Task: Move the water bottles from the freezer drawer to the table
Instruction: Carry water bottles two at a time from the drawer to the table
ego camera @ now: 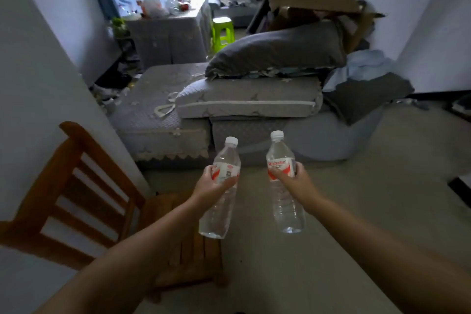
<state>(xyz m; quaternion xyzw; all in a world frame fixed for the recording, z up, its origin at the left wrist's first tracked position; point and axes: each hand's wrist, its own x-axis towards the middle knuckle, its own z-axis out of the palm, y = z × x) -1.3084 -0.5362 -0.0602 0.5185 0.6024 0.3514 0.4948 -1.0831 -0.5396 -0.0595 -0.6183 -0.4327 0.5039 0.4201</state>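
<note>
Left hand: the left hand (212,183) is wrapped around the label band of a clear plastic water bottle with a white cap and red-and-white label (220,187); fingers curl over the front, thumb on the near side.
Left bottle: held in the air above the floor, tilted with the cap leaning away and to the right; the base hangs below the hand.
Right hand: the right hand (293,181) grips a second clear plastic water bottle with a white cap and red-and-white label (284,183) at the label band, fingers curled round it.
Right bottle: held in the air, close to upright, cap uppermost; apart from the left bottle, with a gap between them.
Chair: a brown wooden slatted chair (84,191) stands at lower left, against the white wall; its seat lies under the left forearm.
Floor: pale tiled floor (356,211) lies below both bottles.
Cushions: stacked grey sofa cushions (244,99) sit beyond the bottles, a dark grey pillow (277,51) on top.
Stool: a bright green plastic stool (223,33) stands farther back.
Desk: a grey cloth-covered desk (168,35) at the far left carries bags and assorted items too blurred to identify.
</note>
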